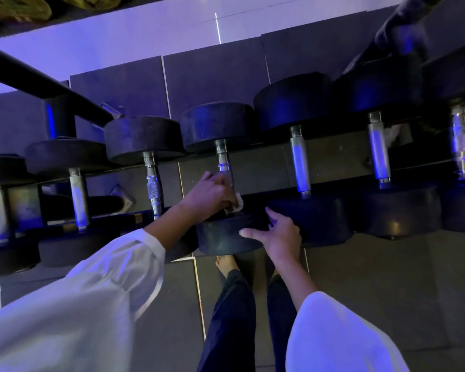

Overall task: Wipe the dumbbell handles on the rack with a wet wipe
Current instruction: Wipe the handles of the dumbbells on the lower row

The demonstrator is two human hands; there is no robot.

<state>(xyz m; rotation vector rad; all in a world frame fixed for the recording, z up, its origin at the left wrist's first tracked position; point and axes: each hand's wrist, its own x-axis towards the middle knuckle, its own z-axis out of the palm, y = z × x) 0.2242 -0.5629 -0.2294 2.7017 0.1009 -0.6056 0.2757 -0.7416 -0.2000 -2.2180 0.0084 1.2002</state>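
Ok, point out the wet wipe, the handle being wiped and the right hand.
wet wipe [238,204]: head view, the white corner that shows.
handle [223,159]: head view, bare metal above the wipe.
right hand [279,234]: head view, back of the hand.

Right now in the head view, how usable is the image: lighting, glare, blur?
Head view: dim, with a blue-violet cast overall; blue glare streaks on the steel dumbbell handles; the far-right steel handle is smeared by motion blur; wide-angle distortion bows the black metal rack; the left hand and small white wet wipe are fairly sharp; the white sleeves are soft.
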